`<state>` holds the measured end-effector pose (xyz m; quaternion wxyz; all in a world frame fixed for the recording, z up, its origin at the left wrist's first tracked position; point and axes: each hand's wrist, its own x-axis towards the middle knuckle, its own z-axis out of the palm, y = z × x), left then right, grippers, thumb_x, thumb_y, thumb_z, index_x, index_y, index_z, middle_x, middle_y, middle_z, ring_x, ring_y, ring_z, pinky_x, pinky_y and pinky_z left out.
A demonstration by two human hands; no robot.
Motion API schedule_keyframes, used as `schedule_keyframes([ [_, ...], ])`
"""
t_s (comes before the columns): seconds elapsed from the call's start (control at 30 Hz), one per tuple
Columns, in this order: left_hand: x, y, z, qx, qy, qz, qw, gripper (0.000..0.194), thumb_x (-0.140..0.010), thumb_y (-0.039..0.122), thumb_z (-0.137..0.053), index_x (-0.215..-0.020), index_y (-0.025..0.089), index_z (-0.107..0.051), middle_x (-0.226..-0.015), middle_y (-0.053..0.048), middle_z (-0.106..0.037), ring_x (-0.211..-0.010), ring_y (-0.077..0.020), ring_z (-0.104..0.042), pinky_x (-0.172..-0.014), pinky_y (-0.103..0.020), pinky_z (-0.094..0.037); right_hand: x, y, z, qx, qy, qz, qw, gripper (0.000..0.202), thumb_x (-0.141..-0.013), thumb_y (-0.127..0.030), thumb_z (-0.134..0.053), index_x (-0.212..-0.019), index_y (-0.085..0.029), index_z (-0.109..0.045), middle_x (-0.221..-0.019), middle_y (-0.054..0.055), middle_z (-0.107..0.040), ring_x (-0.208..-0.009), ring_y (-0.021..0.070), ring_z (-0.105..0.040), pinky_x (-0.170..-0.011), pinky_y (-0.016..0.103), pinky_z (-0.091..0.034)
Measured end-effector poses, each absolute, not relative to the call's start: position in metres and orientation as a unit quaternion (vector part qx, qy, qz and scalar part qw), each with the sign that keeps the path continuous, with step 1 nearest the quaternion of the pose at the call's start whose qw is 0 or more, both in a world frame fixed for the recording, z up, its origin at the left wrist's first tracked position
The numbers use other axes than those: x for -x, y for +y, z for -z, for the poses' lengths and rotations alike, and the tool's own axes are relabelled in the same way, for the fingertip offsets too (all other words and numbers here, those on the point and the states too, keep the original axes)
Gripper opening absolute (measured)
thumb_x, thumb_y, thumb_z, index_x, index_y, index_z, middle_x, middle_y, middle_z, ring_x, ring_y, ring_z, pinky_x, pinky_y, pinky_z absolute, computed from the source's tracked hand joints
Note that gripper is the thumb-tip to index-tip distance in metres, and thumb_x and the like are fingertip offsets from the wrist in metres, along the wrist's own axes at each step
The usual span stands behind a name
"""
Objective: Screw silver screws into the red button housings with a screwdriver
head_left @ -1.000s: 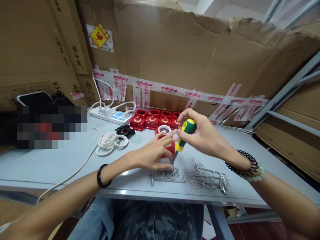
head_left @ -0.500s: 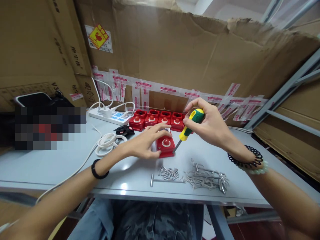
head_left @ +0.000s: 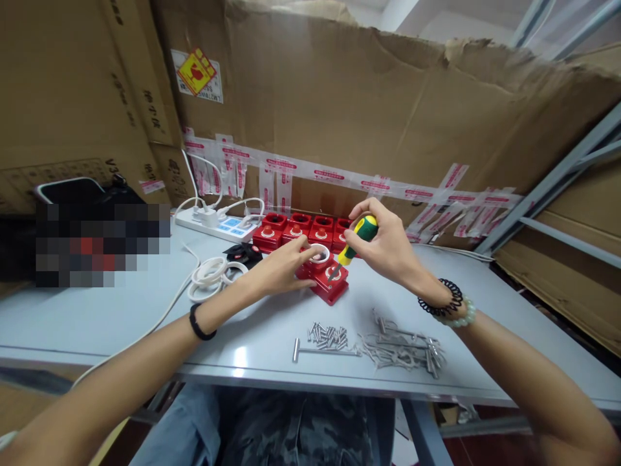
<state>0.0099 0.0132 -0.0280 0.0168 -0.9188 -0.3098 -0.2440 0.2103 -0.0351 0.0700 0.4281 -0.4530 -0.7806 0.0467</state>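
Note:
My left hand (head_left: 282, 266) grips a red box (head_left: 332, 292) from its left side, thumb near the front and fingers by a white ring (head_left: 328, 255) seated on its rear part. The box sits turned at an angle on the table. In my right hand (head_left: 384, 243) is a screwdriver (head_left: 361, 234) with a green and yellow handle. It leans down over the box, its tip at the top near a front corner. Whether the tip sits in a screw is too small to tell.
Behind stand several similar red boxes (head_left: 297, 228) in a row. A power strip (head_left: 213, 226), white rings (head_left: 198, 294) and a cable lie left. Loose screws (head_left: 330, 336), a T-shaped metal piece (head_left: 323, 351) and a pile of metal parts (head_left: 405, 346) lie near the front edge.
The red box has been turned, so its white ring now shows more. My right hand has moved left with the screwdriver, whose tip has gone from the right front corner to another corner.

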Motion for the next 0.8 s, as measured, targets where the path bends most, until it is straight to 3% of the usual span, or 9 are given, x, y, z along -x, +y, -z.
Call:
schedule_keyframes([
  [0.17, -0.012, 0.008, 0.027, 0.909, -0.336, 0.244, 0.030, 0.053, -0.079, 0.036, -0.065, -0.127, 0.025, -0.047, -0.113, -0.010, -0.045, -0.096, -0.0255, -0.057, -0.079, -0.039, -0.050, -0.217, -0.034, -0.068, 0.468, -0.778, -0.041, 0.418, 0.015, -0.070, -0.017, -0.056, -0.084, -0.019, -0.050, -0.074, -0.002, -0.056, -0.060, 0.0098, -0.047, -0.057, 0.026, -0.039],
  [0.3, -0.013, 0.011, 0.025, 0.912, -0.319, 0.254, 0.049, 0.055, -0.075, 0.040, -0.067, -0.124, 0.021, -0.050, -0.106, -0.010, -0.047, -0.098, -0.0268, -0.053, -0.084, -0.043, -0.047, -0.223, -0.033, -0.071, 0.481, -0.774, -0.037, 0.410, 0.017, -0.069, -0.017, -0.056, -0.084, -0.020, -0.050, -0.069, -0.003, -0.053, -0.058, 0.0095, -0.045, -0.054, 0.025, -0.038],
  [0.4, -0.012, 0.015, 0.028, 0.909, -0.313, 0.272, 0.049, 0.068, -0.073, 0.046, -0.068, -0.133, 0.023, -0.043, -0.121, -0.014, -0.044, -0.112, -0.0326, -0.045, -0.093, -0.052, -0.040, -0.227, -0.032, -0.071, 0.492, -0.770, -0.033, 0.405, 0.017, -0.068, -0.018, -0.056, -0.083, -0.020, -0.050, -0.066, -0.004, -0.051, -0.055, 0.0091, -0.043, -0.052, 0.024, -0.037],
  [0.53, -0.010, 0.018, 0.036, 0.923, -0.291, 0.249, -0.031, 0.076, -0.078, 0.047, -0.063, -0.142, 0.029, -0.027, -0.147, -0.014, -0.023, -0.132, -0.0345, -0.029, -0.103, -0.053, -0.033, -0.229, -0.030, -0.070, 0.500, -0.763, -0.040, 0.408, 0.017, -0.069, -0.019, -0.056, -0.084, -0.020, -0.049, -0.066, -0.004, -0.050, -0.055, 0.0090, -0.043, -0.051, 0.025, -0.037],
  [0.63, -0.010, 0.018, 0.037, 0.926, -0.285, 0.232, -0.090, 0.070, -0.082, 0.044, -0.060, -0.142, 0.031, -0.025, -0.142, -0.011, -0.032, -0.125, -0.0288, -0.041, -0.100, -0.046, -0.039, -0.229, -0.031, -0.070, 0.498, -0.764, -0.038, 0.409, 0.017, -0.069, -0.019, -0.056, -0.085, -0.020, -0.050, -0.069, -0.004, -0.052, -0.056, 0.0092, -0.044, -0.053, 0.025, -0.038],
  [0.8, -0.011, 0.016, 0.034, 0.917, -0.306, 0.239, -0.096, 0.066, -0.080, 0.046, -0.060, -0.138, 0.028, -0.034, -0.123, -0.009, -0.044, -0.108, -0.0251, -0.050, -0.094, -0.041, -0.043, -0.227, -0.033, -0.070, 0.494, -0.767, -0.036, 0.408, 0.016, -0.070, -0.020, -0.056, -0.085, -0.020, -0.049, -0.065, -0.004, -0.050, -0.055, 0.0092, -0.043, -0.052, 0.025, -0.037],
])
